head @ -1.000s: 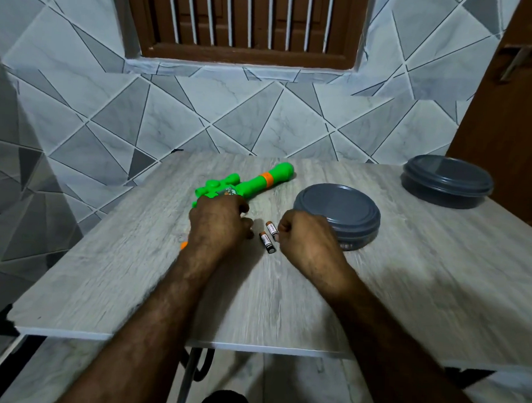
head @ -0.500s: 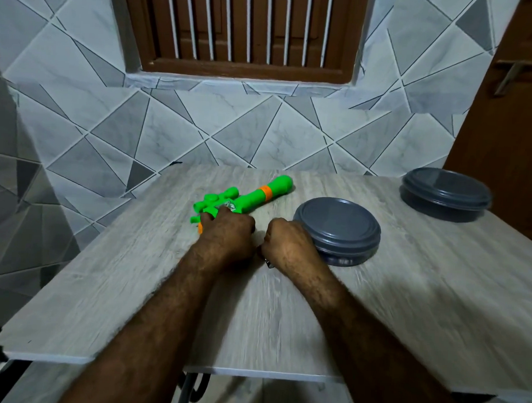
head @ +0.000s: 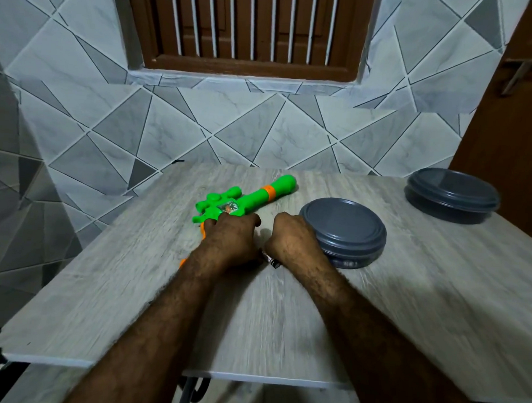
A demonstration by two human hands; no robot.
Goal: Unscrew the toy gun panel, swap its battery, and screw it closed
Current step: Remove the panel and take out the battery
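On the table (head: 414, 289), the left hand (head: 229, 239) grips the rear of the green toy gun (head: 252, 197), while the right hand (head: 291, 237) is curled above a battery (head: 270, 262), its hold impossible to tell.

Pale wood-grain tabletop (head: 422, 302). On it: green toy gun (head: 258, 197) far left, battery (head: 270, 260) centre, round container (head: 343, 227) beside, second container (head: 453, 192) far-right corner.
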